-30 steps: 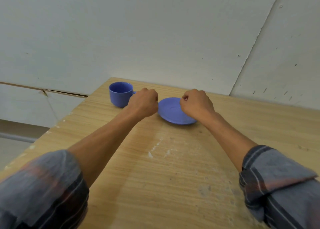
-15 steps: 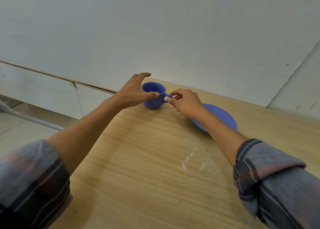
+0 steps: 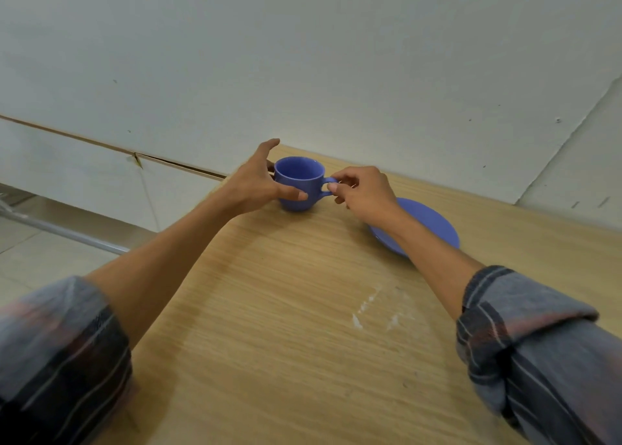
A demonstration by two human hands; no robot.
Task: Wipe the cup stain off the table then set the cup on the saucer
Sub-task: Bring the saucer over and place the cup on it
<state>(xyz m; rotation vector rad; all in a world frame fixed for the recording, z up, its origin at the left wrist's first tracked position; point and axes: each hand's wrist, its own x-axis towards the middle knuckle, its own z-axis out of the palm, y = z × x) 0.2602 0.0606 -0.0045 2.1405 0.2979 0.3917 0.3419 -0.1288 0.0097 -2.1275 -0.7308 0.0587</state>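
A blue cup [image 3: 298, 175] stands upright on the wooden table [image 3: 286, 310] near its far left corner. My left hand [image 3: 257, 183] wraps the cup's left side, thumb across the front and forefinger raised behind. My right hand [image 3: 363, 192] pinches the cup's handle between thumb and fingers. A blue saucer [image 3: 429, 222] lies to the right of the cup, partly hidden by my right forearm. White smears [image 3: 373, 310] mark the table in front of the saucer.
A white wall stands right behind the table. The table's left edge [image 3: 175, 293] drops to a tiled floor with a metal bar [image 3: 67, 232].
Both hands moved from the saucer's sides to the cup. My left hand closed on its body and my right hand took the handle. The view shifted left.
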